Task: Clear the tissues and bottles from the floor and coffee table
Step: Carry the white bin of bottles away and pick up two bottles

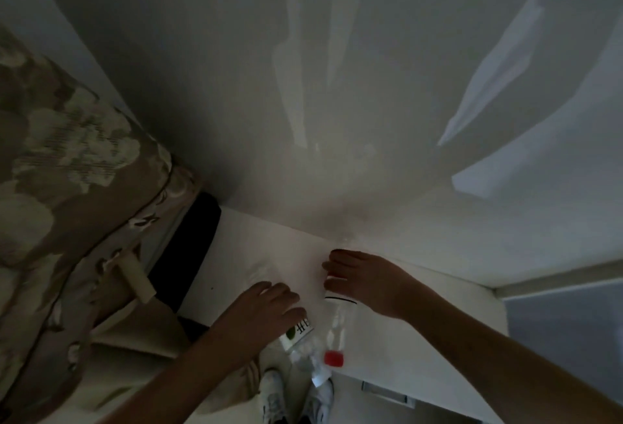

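Two clear plastic bottles lie on a white table top (421,332), caps pointing toward me. My right hand (365,278) is curled around the red-capped bottle (338,322), whose red cap (333,358) sticks out below the hand. My left hand (266,309) is closed over the bottle with a white and green label (298,334), and its neck shows near the table's front edge. The far ends of both bottles are faint and partly hidden by my hands. I see no tissues.
A floral-patterned sofa (67,170) fills the left side, with a dark gap (188,255) between it and the table. A white wall (337,86) rises behind the table. My white shoes (274,396) stand on the floor below. A drawer handle (384,391) shows on the table's front.
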